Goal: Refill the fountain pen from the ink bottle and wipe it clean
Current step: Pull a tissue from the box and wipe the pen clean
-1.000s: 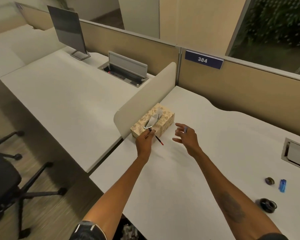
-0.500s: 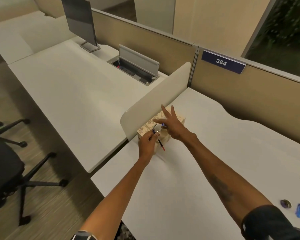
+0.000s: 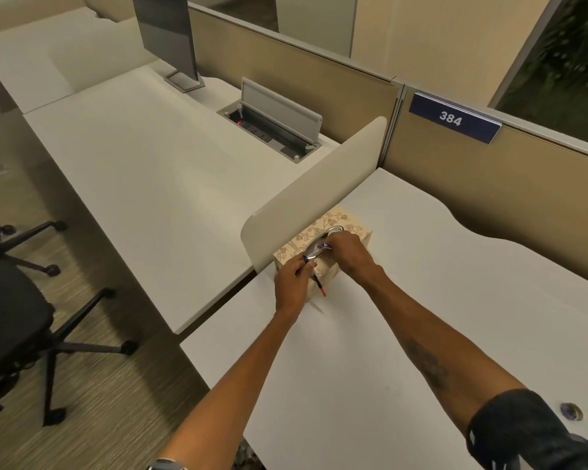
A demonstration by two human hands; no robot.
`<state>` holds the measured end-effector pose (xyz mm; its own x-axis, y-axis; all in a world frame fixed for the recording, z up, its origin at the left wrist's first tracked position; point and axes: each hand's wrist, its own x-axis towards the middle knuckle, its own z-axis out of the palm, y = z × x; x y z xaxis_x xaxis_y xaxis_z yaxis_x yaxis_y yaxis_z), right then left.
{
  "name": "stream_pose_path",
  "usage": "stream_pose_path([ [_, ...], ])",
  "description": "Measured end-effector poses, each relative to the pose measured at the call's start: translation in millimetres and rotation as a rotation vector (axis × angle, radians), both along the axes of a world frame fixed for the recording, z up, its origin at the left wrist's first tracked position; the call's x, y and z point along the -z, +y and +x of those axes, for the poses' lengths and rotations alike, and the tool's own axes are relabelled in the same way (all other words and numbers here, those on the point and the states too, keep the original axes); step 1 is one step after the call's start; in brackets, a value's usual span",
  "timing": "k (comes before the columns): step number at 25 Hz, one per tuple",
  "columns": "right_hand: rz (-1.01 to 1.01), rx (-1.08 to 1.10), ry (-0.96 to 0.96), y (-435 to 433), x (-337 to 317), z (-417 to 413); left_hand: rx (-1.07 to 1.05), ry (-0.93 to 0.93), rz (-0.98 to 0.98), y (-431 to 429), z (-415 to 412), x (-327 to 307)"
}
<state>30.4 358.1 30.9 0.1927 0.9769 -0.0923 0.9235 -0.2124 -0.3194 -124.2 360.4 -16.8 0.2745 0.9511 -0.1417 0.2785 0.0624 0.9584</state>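
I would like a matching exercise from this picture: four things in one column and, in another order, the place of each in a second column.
1. tissue box
2. monitor
3. office chair
4. number sign 384

a. on the partition wall, far right
b. on the floor, at the left
c. on the far desk, top left
d. against the low white divider, under both hands

Pairs: 1-d, 2-c, 3-b, 4-a

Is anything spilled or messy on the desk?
No spill shows on the desk. The tissue box sits square against the divider. The left hand holds the pen, and the right hand reaches into the box's slot. Nothing stands out as odd.
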Motion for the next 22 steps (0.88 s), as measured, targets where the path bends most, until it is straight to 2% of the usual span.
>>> stream_pose_path([
  [5,-0.021,0.049,0.027,-1,-13,-6,-0.026,-0.024,-0.014,-2,3,7],
  [16,0.166,0.263,0.072,-24,-46,22,-0.044,-0.038,-0.031,-8,7,1],
  [22,0.215,0.322,0.151,-43,-55,11,-0.014,-0.029,-0.023,-12,5,-6],
])
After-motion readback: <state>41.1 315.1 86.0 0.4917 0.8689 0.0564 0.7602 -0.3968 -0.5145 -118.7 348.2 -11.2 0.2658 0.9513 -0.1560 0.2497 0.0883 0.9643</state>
